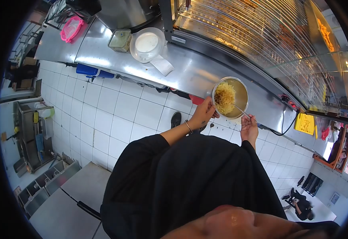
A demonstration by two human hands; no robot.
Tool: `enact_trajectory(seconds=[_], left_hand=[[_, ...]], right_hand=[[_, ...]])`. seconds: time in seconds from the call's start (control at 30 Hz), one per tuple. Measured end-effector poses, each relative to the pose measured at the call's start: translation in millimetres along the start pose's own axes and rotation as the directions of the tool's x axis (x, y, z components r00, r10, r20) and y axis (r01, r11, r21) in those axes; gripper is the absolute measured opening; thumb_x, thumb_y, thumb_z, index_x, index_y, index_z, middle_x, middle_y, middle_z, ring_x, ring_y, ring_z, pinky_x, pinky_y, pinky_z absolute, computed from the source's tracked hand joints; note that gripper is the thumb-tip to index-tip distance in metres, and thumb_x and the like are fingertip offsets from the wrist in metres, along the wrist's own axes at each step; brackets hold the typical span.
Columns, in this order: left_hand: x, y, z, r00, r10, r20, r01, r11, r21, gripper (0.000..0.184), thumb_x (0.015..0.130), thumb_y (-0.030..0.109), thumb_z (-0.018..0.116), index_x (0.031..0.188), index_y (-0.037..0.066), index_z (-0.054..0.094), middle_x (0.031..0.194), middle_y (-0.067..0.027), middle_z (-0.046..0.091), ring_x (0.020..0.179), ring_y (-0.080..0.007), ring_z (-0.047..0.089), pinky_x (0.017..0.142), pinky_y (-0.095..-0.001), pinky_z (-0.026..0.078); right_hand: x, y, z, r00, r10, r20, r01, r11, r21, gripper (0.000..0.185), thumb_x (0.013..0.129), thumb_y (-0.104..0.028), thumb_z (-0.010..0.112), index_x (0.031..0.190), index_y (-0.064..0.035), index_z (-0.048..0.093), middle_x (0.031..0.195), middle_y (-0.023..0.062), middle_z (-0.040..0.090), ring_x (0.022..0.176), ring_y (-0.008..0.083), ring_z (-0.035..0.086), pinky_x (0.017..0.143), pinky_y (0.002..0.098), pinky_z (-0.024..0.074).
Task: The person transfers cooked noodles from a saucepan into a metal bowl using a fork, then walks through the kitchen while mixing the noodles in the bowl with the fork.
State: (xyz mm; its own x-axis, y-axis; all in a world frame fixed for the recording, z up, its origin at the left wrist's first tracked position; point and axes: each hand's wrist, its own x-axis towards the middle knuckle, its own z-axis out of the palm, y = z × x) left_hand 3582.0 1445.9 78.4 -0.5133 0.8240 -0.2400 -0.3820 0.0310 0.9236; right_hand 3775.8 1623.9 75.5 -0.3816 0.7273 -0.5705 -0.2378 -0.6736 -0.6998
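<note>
A round metal bowl (243,93) sits at the front edge of the steel counter, tilted slightly towards me. Yellow noodles (226,89) fill its left side, with a dark brown sauce or seasoning on top. My left hand (205,112) grips the bowl's near left rim, thumb and fingers closed on it. In my closed right hand (249,126) is the handle of a thin metal utensil (241,110). Its far end reaches into the noodles, so I cannot tell whether it is a spoon or a fork.
A glass-sided display warmer (237,28) with wire racks stands behind the bowl. Along the counter (190,65) are a white-lidded tub (147,43), a square container (120,40) and a pink basket (72,28). A yellow tray (304,123) lies at right; a person (301,205) sits farther off.
</note>
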Motion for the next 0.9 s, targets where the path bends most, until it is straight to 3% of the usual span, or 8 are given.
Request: enact_trajectory(seconds=[0.23,0.4,0.5,0.6,0.63,0.8,0.87,0.9], left_hand=[[0.6,-0.7,-5.3,1.000,-0.029,0.001,0.029,0.994,-0.109,0.009,0.102,0.011,0.041,0.105,0.002,0.039,0.087,-0.0119,0.063,0.075,-0.0199,0.071,0.065,-0.0299,0.060],[2.6,-6.2,-6.4,0.999,-0.037,0.012,0.039,0.985,-0.170,0.009,0.102,0.009,0.041,0.107,0.002,0.040,0.088,-0.0128,0.063,0.075,-0.0210,0.071,0.066,-0.0306,0.061],[2.6,2.3,-5.4,0.997,-0.083,0.008,0.083,0.988,-0.132,0.009,0.102,0.010,0.041,0.107,0.002,0.039,0.087,-0.0135,0.064,0.075,-0.0210,0.071,0.066,-0.0303,0.061],[2.2,-0.7,-6.6,0.998,-0.063,0.018,0.065,0.986,-0.156,0.010,0.102,0.010,0.043,0.107,0.002,0.039,0.087,-0.0139,0.065,0.076,-0.0209,0.071,0.066,-0.0300,0.060],[2.1,-2.4,-7.3,0.998,-0.065,0.020,0.067,0.985,-0.158,0.010,0.102,0.010,0.043,0.107,0.002,0.039,0.087,-0.0139,0.065,0.076,-0.0210,0.071,0.066,-0.0299,0.060],[4.3,-6.9,-5.1,0.998,-0.044,0.037,0.050,0.983,-0.178,0.011,0.101,0.009,0.044,0.107,0.001,0.040,0.088,-0.0144,0.066,0.077,-0.0207,0.072,0.066,-0.0288,0.060],[2.7,-2.4,-0.2,0.998,-0.056,0.043,0.063,0.977,-0.202,0.011,0.100,0.009,0.045,0.107,0.001,0.040,0.088,-0.0142,0.066,0.078,-0.0202,0.072,0.066,-0.0283,0.060],[1.9,-0.6,1.4,0.997,-0.061,0.045,0.069,0.975,-0.213,0.011,0.100,0.008,0.045,0.108,0.001,0.040,0.088,-0.0141,0.066,0.078,-0.0200,0.072,0.065,-0.0281,0.060]], right_hand=[[-21.9,-39.3,15.3,0.998,-0.061,0.013,0.060,0.996,0.069,0.029,0.100,-0.029,0.054,0.106,-0.0005,0.053,0.092,0.0124,0.062,0.091,0.0227,0.061,0.088,0.0351,0.0528],[-47.7,-67.8,60.2,0.930,-0.348,0.116,0.367,0.891,-0.266,0.029,0.102,-0.028,0.049,0.108,-0.0002,0.054,0.092,0.0132,0.065,0.083,0.0227,0.065,0.081,0.0328,0.0557],[-49.4,-63.6,87.1,0.828,-0.437,0.352,0.559,0.584,-0.589,0.020,0.100,-0.020,0.054,0.103,-0.0005,0.058,0.085,0.0103,0.066,0.081,0.0229,0.066,0.074,0.0300,0.0558],[-62.4,-89.6,108.6,0.391,-0.329,0.860,0.831,-0.276,-0.483,0.012,0.093,-0.009,0.062,0.099,0.0004,0.060,0.082,0.0122,0.066,0.079,0.0270,0.065,0.065,0.0332,0.0530],[-71.1,-95.5,120.6,0.297,-0.322,0.899,0.849,-0.342,-0.403,0.012,0.083,0.000,0.068,0.093,-0.0006,0.061,0.082,0.0131,0.066,0.076,0.0296,0.064,0.061,0.0361,0.0504],[-73.9,-50.0,112.9,0.147,-0.294,0.944,0.917,-0.319,-0.242,0.018,0.078,-0.002,0.070,0.092,-0.0049,0.058,0.081,0.0085,0.065,0.069,0.0266,0.064,0.057,0.0337,0.0506],[-61.7,-26.2,105.8,0.260,-0.335,0.906,0.916,-0.212,-0.341,0.012,0.088,-0.008,0.066,0.095,-0.0045,0.058,0.082,0.0082,0.065,0.067,0.0215,0.064,0.055,0.0314,0.0498],[-49.7,-21.7,97.6,0.473,-0.411,0.779,0.859,0.020,-0.511,0.010,0.091,-0.012,0.063,0.096,-0.0042,0.058,0.082,0.0075,0.066,0.068,0.0192,0.064,0.055,0.0300,0.0496]])
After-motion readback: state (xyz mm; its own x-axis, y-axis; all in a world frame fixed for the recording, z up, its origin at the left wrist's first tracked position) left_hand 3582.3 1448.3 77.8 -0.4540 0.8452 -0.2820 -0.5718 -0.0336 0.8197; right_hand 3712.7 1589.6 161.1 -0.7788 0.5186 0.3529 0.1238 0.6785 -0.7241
